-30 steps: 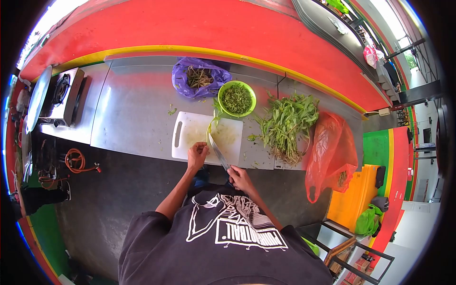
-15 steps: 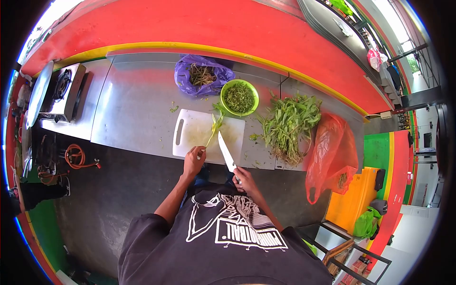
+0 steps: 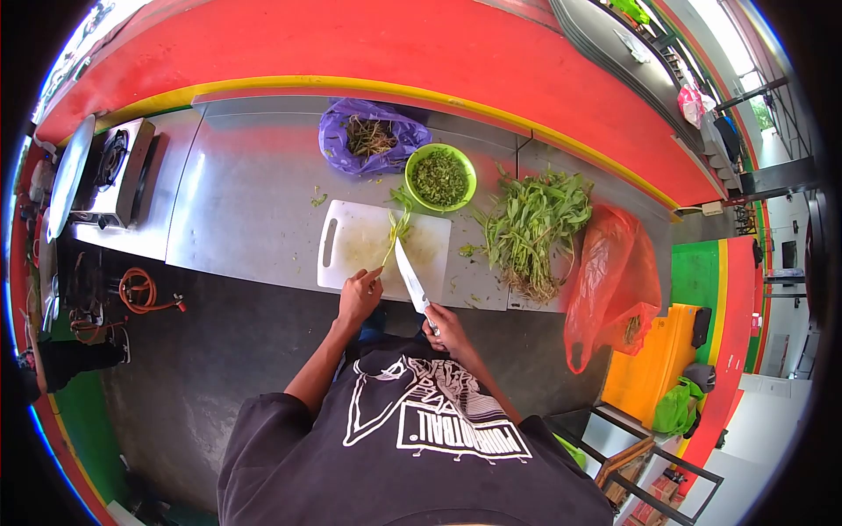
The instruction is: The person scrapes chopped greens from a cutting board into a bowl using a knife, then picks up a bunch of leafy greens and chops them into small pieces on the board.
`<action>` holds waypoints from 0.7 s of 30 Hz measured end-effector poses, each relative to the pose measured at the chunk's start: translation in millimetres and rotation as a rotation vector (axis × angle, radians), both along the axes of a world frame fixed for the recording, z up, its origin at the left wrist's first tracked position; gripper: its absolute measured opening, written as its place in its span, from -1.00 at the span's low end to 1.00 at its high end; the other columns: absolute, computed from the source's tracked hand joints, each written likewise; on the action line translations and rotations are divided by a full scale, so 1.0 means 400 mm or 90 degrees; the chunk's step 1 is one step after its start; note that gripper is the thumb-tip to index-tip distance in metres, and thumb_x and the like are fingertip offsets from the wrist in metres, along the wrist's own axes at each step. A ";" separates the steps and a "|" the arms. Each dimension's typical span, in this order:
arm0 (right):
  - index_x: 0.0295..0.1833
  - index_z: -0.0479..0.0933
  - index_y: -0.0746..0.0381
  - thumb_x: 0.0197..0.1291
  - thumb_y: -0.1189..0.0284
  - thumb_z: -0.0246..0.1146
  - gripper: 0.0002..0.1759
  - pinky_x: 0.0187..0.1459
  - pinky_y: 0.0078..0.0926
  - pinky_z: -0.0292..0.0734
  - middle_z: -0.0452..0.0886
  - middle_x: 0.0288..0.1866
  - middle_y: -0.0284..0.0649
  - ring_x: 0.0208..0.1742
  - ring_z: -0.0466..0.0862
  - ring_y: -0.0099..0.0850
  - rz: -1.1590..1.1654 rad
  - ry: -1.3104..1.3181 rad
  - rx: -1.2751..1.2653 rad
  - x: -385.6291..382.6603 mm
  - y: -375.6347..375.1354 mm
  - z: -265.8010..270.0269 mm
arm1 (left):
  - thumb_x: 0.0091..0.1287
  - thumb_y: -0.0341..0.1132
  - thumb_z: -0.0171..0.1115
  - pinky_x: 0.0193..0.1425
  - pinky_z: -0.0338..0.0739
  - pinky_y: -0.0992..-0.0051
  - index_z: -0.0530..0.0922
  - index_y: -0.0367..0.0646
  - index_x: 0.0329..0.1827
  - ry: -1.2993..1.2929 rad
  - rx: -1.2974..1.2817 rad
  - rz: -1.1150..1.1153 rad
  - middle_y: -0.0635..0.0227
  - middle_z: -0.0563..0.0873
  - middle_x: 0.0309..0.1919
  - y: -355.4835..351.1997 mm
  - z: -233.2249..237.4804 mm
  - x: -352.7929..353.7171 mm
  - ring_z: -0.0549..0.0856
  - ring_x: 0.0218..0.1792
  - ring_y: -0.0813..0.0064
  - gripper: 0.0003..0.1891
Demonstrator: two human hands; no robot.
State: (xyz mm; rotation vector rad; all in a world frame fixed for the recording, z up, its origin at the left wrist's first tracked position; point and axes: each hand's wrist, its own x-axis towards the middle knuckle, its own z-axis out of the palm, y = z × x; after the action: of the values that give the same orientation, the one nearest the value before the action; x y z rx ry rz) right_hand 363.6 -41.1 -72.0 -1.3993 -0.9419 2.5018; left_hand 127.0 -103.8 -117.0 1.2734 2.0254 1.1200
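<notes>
Knife (image 3: pixel 410 273) gripped in our right hand (image 3: pixel 445 330); sprig (image 3: pixel 396 235) pinched in our left hand (image 3: pixel 359 296), over the board (image 3: pixel 349 244) at the frame's centre. If the sprig rolls or our pinch slackens, we judge the knife could skid toward those pinching fingers.

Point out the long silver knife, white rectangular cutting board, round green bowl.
Long silver knife (image 3: pixel 412 280): head view, middle of blade.
White rectangular cutting board (image 3: pixel 355 250): head view, bare left part.
Round green bowl (image 3: pixel 472 181): head view, right rim.
</notes>
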 end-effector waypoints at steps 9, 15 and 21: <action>0.32 0.41 0.11 0.53 0.15 0.13 -0.60 -0.73 -0.67 0.08 0.41 -0.47 -0.37 -0.72 0.21 -0.70 0.002 -0.021 -0.003 -0.008 0.005 0.004 | 0.23 -0.46 0.27 -0.21 0.64 0.34 0.72 -0.27 0.05 0.007 -0.035 -0.034 0.10 0.70 -0.38 0.008 -0.011 -0.014 0.74 -0.41 0.26 -0.68; 0.30 0.41 0.10 0.54 0.17 0.13 -0.63 -0.73 -0.67 0.07 0.40 -0.47 -0.37 -0.72 0.20 -0.70 0.005 -0.023 -0.007 -0.005 0.006 0.002 | 0.26 -0.35 0.27 -0.24 0.64 0.22 0.63 -0.19 0.04 0.030 -0.085 -0.072 0.08 0.73 -0.36 0.027 -0.003 -0.022 0.75 -0.39 0.14 -0.70; 0.39 0.40 0.08 0.52 0.14 0.15 -0.54 -0.72 -0.68 0.09 0.40 -0.47 -0.38 -0.71 0.21 -0.72 0.003 -0.020 -0.002 -0.001 0.003 -0.006 | 0.35 -0.11 0.30 -0.21 0.62 0.06 0.54 -0.06 0.02 0.107 -0.180 -0.066 0.07 0.75 -0.30 0.075 -0.003 -0.014 0.75 -0.34 -0.05 -0.69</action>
State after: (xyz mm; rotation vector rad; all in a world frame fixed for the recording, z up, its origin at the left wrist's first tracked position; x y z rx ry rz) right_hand 363.4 -39.8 -74.4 -1.4425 -0.9481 2.4923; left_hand 121.3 -73.6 -118.1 1.3425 2.1202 0.6695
